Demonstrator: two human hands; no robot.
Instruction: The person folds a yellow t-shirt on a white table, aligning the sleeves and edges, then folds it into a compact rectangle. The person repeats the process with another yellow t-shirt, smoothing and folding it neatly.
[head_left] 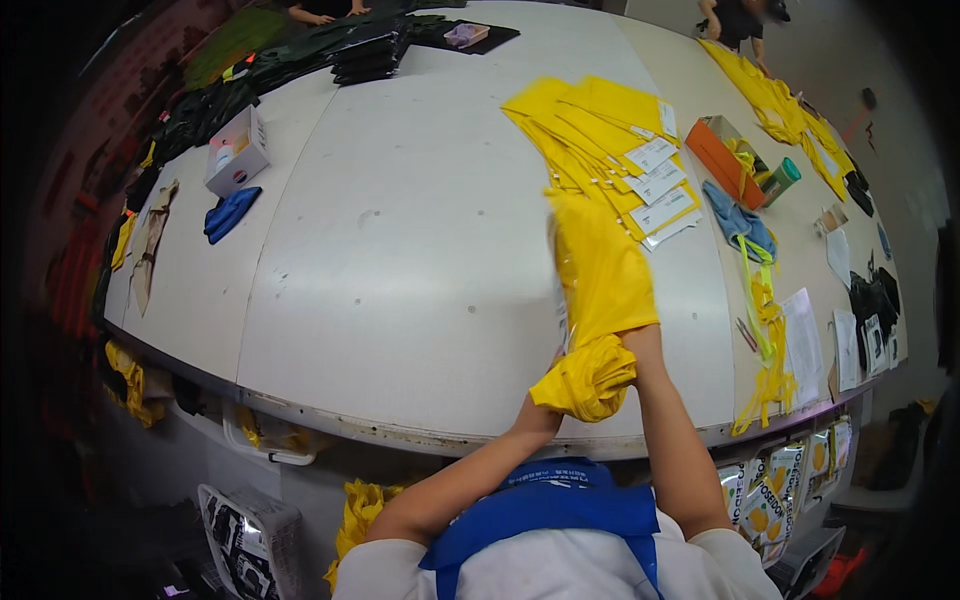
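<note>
A yellow cloth garment (605, 265) lies lengthwise in front of me, with what looks like clear plastic along its left edge. Its near end is bunched into a thick roll (590, 380) above the table's front edge. My left hand (545, 412) reaches up behind the left side of this roll, its fingers covered by cloth. On the other side my right hand (640, 343) goes in under the garment's near edge, and its fingers are hidden too. Just beyond lies a fanned stack of folded yellow garments (590, 130) with white labels, touching or nearly touching the one I handle.
The pale table (400, 260) spreads widely ahead. On its right are an orange box (715, 160), a green roll (783, 178), blue cloth (738, 220), yellow strips and papers (800, 340). At left stand a white box (238, 150) and blue cloth (232, 213). Two people work at the far side.
</note>
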